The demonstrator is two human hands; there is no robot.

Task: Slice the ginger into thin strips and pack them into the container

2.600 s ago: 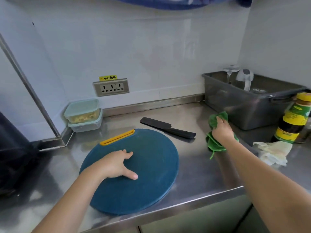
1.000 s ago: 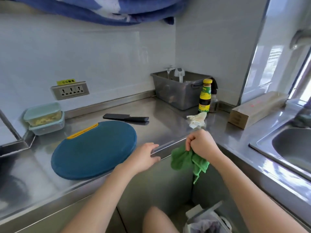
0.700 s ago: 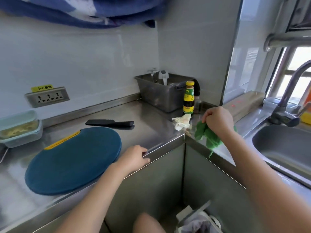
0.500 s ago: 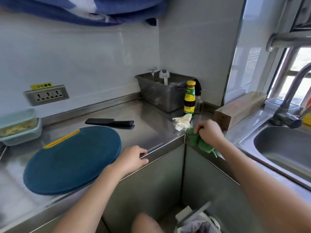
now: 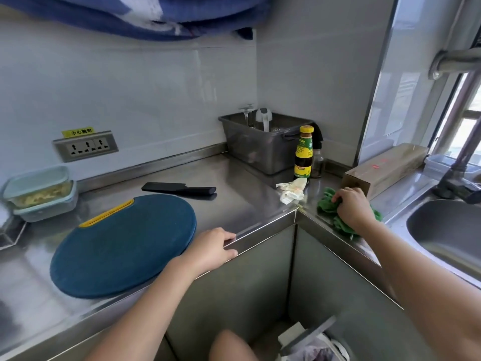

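Two stacked lidded containers (image 5: 39, 192) stand at the far left against the wall, the upper one holding pale yellow ginger strips. A round blue cutting board (image 5: 122, 246) with a yellow handle slot lies bare on the steel counter. Behind it rests a black knife (image 5: 179, 189). My left hand (image 5: 210, 252) grips the counter's front edge (image 5: 260, 233) beside the board. My right hand (image 5: 352, 208) presses a green cloth (image 5: 328, 204) onto the counter to the right of the corner.
A grey tub (image 5: 265, 144) sits in the corner with a sauce bottle (image 5: 304, 155) and small jar beside it. A crumpled tissue (image 5: 291, 190) lies near the corner. A cardboard box (image 5: 385, 168), sink (image 5: 447, 230) and tap are at right. A bin (image 5: 312, 345) stands below.
My right hand carried the green cloth from beside the tub, off the counter edge, then set it down on the counter near the sink. My left hand left the board and took the counter edge.
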